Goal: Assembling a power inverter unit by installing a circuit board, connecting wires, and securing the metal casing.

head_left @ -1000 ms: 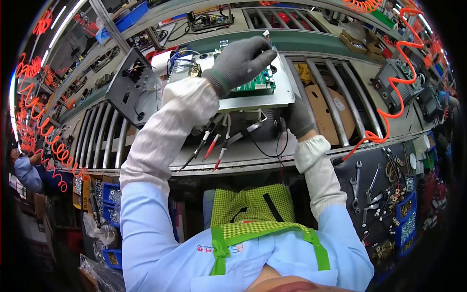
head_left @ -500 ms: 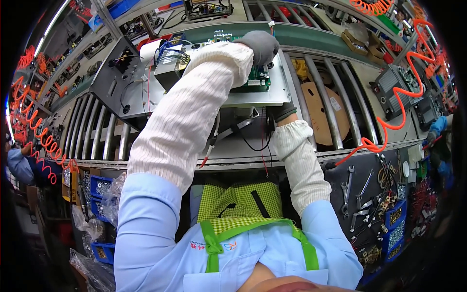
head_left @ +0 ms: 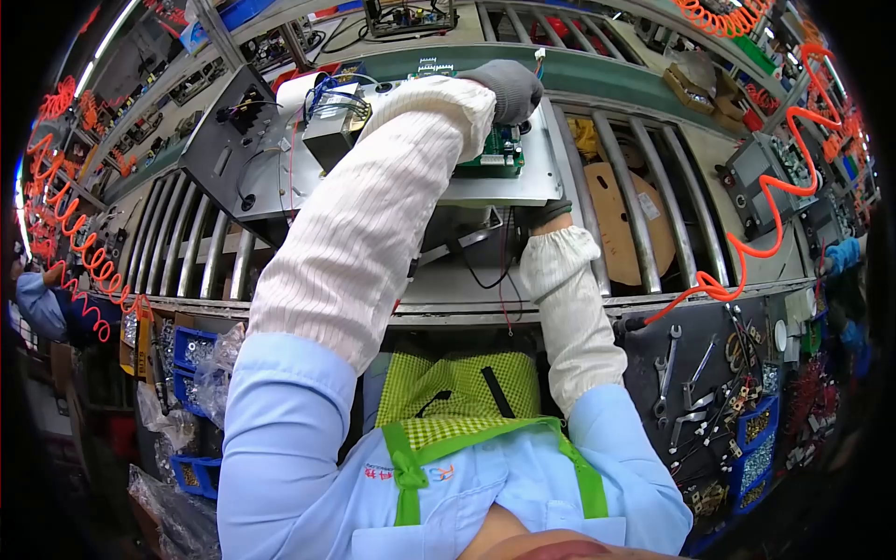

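Both gloved hands are at the unit: the left hand point(head_left: 511, 91), back upward with its fingers bent out of sight, is over the green board point(head_left: 504, 157); whether it grasps anything I cannot tell. The right hand point(head_left: 549, 215) reaches beneath the near right corner of the plate point(head_left: 509, 189), its fingers hidden, so its grip cannot be told either. The unit stands on the counter point(head_left: 457, 297), back from the near edge, between rollers point(head_left: 217, 245) on the left and more on the right. Its dark panel point(head_left: 224, 154) leans outward on the left, with a transformer point(head_left: 327, 140) beside the board.

Pressing hard from above could, I judge, bend or crack the board. A black cable point(head_left: 483, 280) hangs toward the counter's near edge; the right sleeve point(head_left: 574, 299) might snag it, and blind reaching below could pinch a wire.
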`<action>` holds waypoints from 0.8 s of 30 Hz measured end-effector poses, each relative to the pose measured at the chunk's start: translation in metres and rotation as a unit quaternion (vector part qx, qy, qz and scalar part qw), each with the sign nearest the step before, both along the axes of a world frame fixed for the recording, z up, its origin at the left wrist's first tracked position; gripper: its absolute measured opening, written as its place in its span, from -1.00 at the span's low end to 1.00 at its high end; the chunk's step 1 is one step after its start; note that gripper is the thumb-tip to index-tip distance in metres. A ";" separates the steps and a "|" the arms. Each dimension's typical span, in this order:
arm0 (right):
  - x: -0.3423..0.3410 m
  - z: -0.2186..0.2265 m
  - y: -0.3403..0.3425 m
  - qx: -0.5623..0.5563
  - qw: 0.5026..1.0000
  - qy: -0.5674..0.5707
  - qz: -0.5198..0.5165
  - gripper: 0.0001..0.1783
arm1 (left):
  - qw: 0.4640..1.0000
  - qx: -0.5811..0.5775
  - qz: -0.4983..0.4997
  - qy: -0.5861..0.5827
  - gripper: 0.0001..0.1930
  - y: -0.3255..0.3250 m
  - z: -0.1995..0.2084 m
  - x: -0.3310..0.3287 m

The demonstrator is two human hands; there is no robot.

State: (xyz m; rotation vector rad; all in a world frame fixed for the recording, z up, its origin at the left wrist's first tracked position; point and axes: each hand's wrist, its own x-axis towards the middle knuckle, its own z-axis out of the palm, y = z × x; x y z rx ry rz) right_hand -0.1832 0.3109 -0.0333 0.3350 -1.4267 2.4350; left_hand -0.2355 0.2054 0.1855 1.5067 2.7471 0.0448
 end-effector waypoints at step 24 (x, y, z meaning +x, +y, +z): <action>0.012 0.069 -0.018 -0.238 0.962 0.059 0.116 -0.44 | 0.997 -0.061 0.040 0.029 -0.74 -0.005 -0.001 0.003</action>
